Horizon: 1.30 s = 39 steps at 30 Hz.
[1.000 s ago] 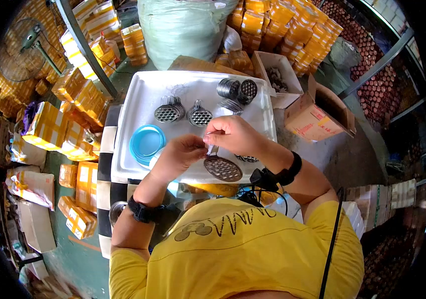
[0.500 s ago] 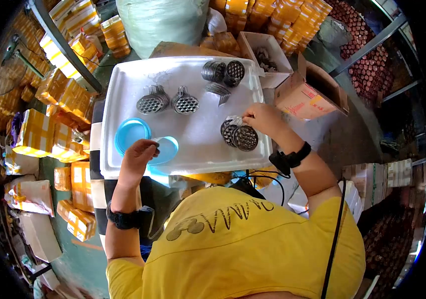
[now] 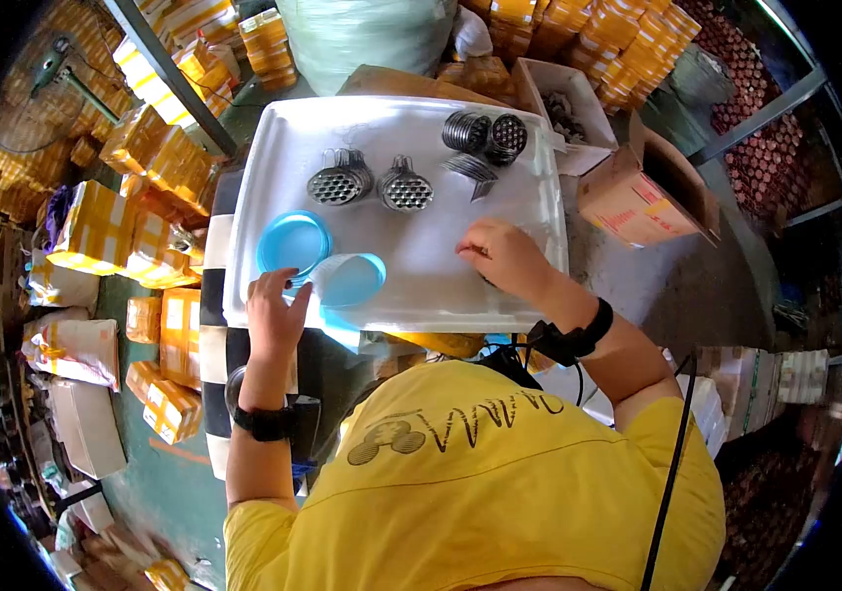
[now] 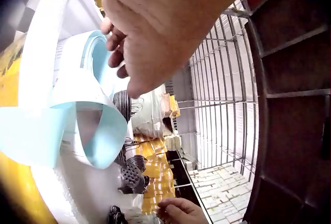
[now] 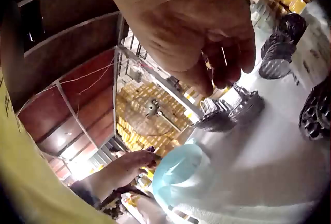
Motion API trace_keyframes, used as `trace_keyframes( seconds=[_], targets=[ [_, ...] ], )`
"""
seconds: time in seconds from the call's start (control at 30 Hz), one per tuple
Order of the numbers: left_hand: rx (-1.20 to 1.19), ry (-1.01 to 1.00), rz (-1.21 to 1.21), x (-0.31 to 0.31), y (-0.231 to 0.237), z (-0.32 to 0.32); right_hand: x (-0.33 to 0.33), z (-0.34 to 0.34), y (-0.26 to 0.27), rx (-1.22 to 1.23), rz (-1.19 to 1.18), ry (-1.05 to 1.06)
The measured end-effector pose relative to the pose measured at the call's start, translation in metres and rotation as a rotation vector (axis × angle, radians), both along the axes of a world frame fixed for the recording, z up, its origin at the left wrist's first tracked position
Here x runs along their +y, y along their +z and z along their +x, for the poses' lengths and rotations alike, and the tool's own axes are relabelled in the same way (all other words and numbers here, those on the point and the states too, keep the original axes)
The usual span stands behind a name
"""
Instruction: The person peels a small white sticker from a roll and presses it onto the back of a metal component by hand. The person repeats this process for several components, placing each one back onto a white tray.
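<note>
My left hand (image 3: 276,305), fingers spread, is at the near edge of a light blue roll of strip (image 3: 293,242). In the left wrist view its fingers lie beside the coiled roll (image 4: 95,53), and a loose end of the strip (image 4: 106,136) loops out. My right hand (image 3: 510,258) hovers over the right side of the white foam tray (image 3: 421,305), fingers loosely bent with nothing visible in them. It mostly hides a group of perforated round metal pieces below, which shows in the right wrist view as dark discs (image 5: 315,113).
Two stacks of perforated metal pieces (image 3: 340,182) (image 3: 407,187) stand mid-tray, with more stacks (image 3: 485,136) at the far right. An open carton (image 3: 643,192) and a white foam box (image 3: 579,118) stand beyond. Taped boxes (image 3: 180,340) are piled left.
Both hands were together at a perforated metal piece's handle, then parted. The right hand set the piece with others at right and let go; the left went to the blue roll and spread its fingers.
</note>
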<state>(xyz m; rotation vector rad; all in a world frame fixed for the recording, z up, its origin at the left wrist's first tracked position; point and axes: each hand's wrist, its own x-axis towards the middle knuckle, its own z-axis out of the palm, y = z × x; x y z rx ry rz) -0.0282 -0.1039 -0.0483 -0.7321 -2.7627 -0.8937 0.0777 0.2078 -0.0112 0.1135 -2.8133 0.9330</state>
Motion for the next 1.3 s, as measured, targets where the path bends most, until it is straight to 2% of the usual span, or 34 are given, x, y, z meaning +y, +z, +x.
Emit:
trace_keyframes(
  seconds=[0.03,0.1,0.13,0.23,0.27,0.37,0.4,0.47,0.5,0.57,0.63,0.67,0.7,0.8,0.87,0.97,1.07,1.1,1.13,1.23,1.3],
  targets=[
    [-0.132,0.012,-0.055,-0.001,-0.007,-0.002,-0.005,-0.002,-0.001,-0.006,-0.007,0.033],
    [-0.227,-0.001,-0.224,0.003,-0.009,0.002,-0.013,-0.008,-0.005,-0.036,-0.016,0.105],
    [-0.291,-0.004,-0.23,0.004,-0.011,0.003,-0.019,-0.01,-0.004,-0.047,-0.018,0.124],
    [-0.184,0.01,-0.356,0.016,-0.003,0.01,-0.031,-0.014,0.0,-0.143,-0.054,0.182],
    [-0.105,0.013,-0.387,0.018,-0.006,0.011,-0.034,-0.015,0.001,-0.185,-0.07,0.201],
    [-0.108,0.015,-0.391,0.02,-0.02,0.007,-0.046,-0.012,-0.001,-0.321,-0.137,0.266],
    [-0.024,0.003,-0.422,0.02,-0.022,0.001,-0.05,-0.011,-0.002,-0.374,-0.142,0.289],
    [-0.409,0.053,-0.018,0.019,-0.02,-0.009,-0.057,-0.012,-0.002,-0.479,-0.152,0.338],
    [-0.598,0.079,0.188,0.019,-0.017,-0.013,-0.062,-0.014,0.002,-0.456,-0.194,0.32],
    [-0.941,-0.023,0.719,0.023,-0.012,-0.017,-0.074,-0.017,0.015,-0.41,-0.273,0.288],
    [-1.266,-0.16,1.172,0.035,0.014,-0.01,-0.084,-0.022,0.006,-0.18,-0.238,0.306],
    [-1.301,-0.157,1.254,0.038,0.011,-0.011,-0.093,-0.022,0.003,-0.091,-0.222,0.289],
    [-1.35,-0.135,1.312,0.042,0.013,-0.01,-0.1,-0.024,0.0,-0.001,-0.205,0.272],
    [-1.48,-0.084,1.45,0.05,0.023,-0.005,-0.101,-0.033,-0.011,-0.185,-0.241,0.214],
    [-1.385,-0.067,1.516,0.048,0.023,-0.007,-0.097,-0.036,-0.01,-0.294,-0.362,0.118],
    [-1.282,-0.038,1.648,0.038,0.023,-0.014,-0.078,-0.043,-0.019,-0.462,-0.466,0.201],
    [-1.258,-0.031,1.765,0.025,0.017,-0.03,-0.07,-0.041,-0.011,-0.755,-0.908,0.221],
    [-1.234,-0.027,1.749,0.02,0.012,-0.036,-0.067,-0.04,-0.008,-0.839,-1.079,0.228],
    [-1.203,-0.046,1.722,0.018,0.007,-0.038,-0.06,-0.041,-0.006,-1.017,-1.154,0.309],
    [-1.06,-0.032,1.615,0.023,0.014,-0.028,-0.067,-0.037,0.009,-0.559,-0.525,0.247],
    [-0.989,-0.018,1.559,0.037,0.037,-0.012,-0.069,-0.042,0.002,-0.397,-0.763,0.252]
  ],
)
